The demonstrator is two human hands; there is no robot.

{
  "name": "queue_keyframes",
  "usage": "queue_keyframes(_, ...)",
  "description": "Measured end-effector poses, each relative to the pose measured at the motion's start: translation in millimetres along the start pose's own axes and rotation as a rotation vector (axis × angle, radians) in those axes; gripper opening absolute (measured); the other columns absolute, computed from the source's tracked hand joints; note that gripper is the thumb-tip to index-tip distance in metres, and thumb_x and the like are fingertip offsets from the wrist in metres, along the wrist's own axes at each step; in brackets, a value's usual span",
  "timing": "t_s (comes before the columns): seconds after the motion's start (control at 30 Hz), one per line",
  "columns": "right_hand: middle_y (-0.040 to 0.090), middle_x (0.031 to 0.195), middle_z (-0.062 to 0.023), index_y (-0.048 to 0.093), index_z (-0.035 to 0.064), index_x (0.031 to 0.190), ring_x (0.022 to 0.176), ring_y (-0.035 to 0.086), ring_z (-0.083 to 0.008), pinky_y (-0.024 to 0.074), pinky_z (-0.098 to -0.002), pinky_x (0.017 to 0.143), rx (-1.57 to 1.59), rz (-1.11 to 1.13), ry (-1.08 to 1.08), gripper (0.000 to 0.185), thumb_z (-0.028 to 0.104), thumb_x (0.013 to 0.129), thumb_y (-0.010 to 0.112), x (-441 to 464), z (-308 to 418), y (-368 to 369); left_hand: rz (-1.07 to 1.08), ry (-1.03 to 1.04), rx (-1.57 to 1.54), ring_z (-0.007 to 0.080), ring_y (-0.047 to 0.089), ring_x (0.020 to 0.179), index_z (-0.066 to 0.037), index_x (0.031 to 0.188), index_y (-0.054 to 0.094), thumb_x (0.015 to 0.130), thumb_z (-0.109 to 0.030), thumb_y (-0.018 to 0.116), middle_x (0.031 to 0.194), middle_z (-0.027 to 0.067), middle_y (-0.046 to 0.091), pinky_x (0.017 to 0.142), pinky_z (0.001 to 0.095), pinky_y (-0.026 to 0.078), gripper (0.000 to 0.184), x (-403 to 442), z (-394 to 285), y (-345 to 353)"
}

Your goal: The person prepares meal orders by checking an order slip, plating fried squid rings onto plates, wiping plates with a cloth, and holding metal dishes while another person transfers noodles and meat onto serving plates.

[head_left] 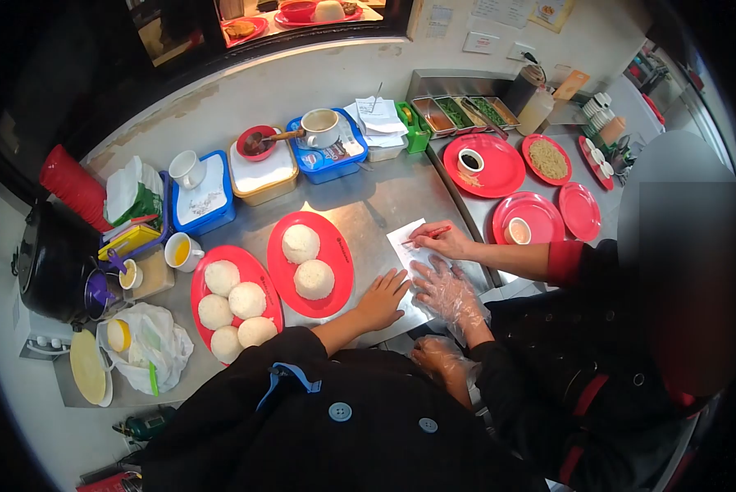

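My left hand (382,302), bare, lies with its fingers spread on the steel counter, fingertips beside the lower left of a white paper slip (401,240). At my waist, near the counter's edge, is my right hand (440,358) in a clear plastic glove; its fingers are bunched and partly hidden, so I cannot make out their grip. A co-worker's bare hand (437,238) writes on the slip with a red pen (430,234). Their other, gloved hand (448,293) rests over the slip's lower part. Left of my left hand, a red oval plate (335,238) carries two rice mounds (314,280).
Another red plate (206,273) bears several rice mounds. Blue tubs (208,215), a pot (320,129) and a red bowl (256,143) line the wall. Red plates (499,164) with sauce cups and noodles (548,158) stand right. The co-worker (581,369) stands close at my right.
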State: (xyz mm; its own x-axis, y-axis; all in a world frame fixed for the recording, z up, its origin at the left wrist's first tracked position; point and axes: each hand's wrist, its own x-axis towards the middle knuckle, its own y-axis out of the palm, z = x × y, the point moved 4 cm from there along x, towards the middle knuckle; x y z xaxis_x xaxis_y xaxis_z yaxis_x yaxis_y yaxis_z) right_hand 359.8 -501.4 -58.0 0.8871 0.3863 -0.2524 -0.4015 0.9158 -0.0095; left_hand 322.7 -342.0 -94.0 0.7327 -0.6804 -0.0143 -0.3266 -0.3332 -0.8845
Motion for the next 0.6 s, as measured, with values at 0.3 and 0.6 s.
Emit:
queue_keyframes(0.3,0.062,0.091,-0.0215,0.061,0.0003,0.092,0.088,0.059,-0.0362,0.0456,-0.0424,0.077,-0.573,-0.08,0.198,0.027,0.025,0.082,0.056,-68,-80,40,-0.043,0.017,-0.075,0.0334,0.017,0.134,-0.008,0.136,0.03,0.077,-0.026,0.063,0.144,0.0145,0.02,0.107,0.0463,0.021,0.071,-1,5,2)
queue_keyframes(0.6,0.063,0.093,-0.0187,0.063,0.0032,0.095,0.088,0.06,-0.0341,0.0467,-0.0383,0.075,-0.814,-0.135,0.454,0.028,0.027,0.081,0.057,-135,-134,66,-0.509,-0.281,-0.295,0.0336,0.04,0.109,-0.005,0.11,0.052,0.07,-0.015,0.069,0.115,0.0151,0.044,0.09,0.0417,0.037,0.044,51,61,-28)
